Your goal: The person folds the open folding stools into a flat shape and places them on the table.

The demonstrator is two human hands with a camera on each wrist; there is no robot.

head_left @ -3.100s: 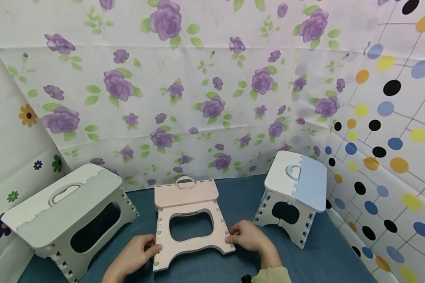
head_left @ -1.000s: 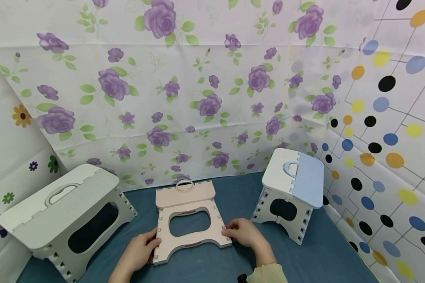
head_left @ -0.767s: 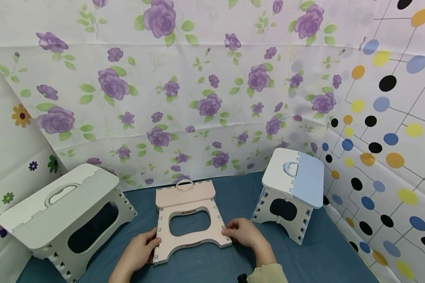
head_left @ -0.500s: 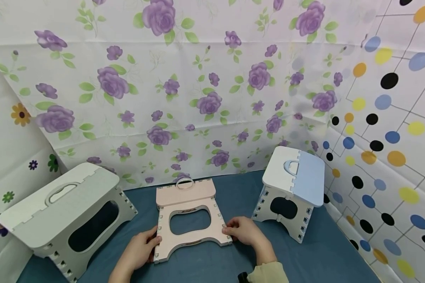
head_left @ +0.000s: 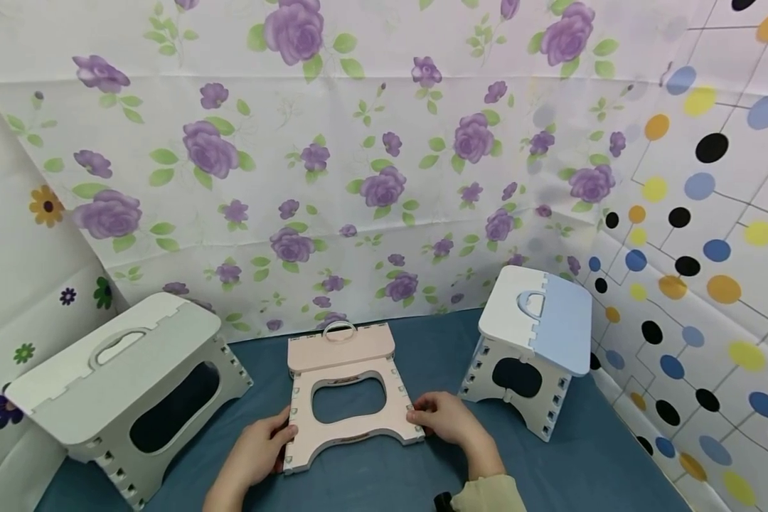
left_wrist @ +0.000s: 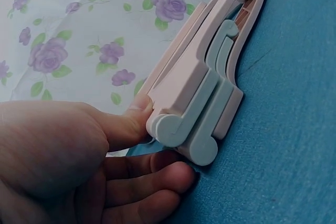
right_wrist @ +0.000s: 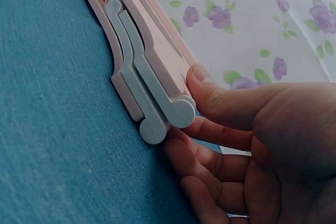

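A pale pink folding stool, folded flat, lies on the blue cloth with its round handle toward the back wall. My left hand grips its near left corner. On the near right corner, my right hand pinches the edge. In the left wrist view the thumb presses the upper pink panel, beside grey-green hinged legs, with the other fingers curled below. The right wrist view has the same hold mirrored, thumb on top of the folded stool. Fingertips under the stool are partly hidden.
A grey-white folding stool stands unfolded at the left. On the right stands a smaller white and blue one. Floral cloth hangs behind, and dotted cloth hangs along the right side. Blue cloth covers the surface.
Compared with about three seconds ago, the pink stool's near end and both hands sit slightly farther back. Over the last second only the head view shifts a little; both holds stay the same.
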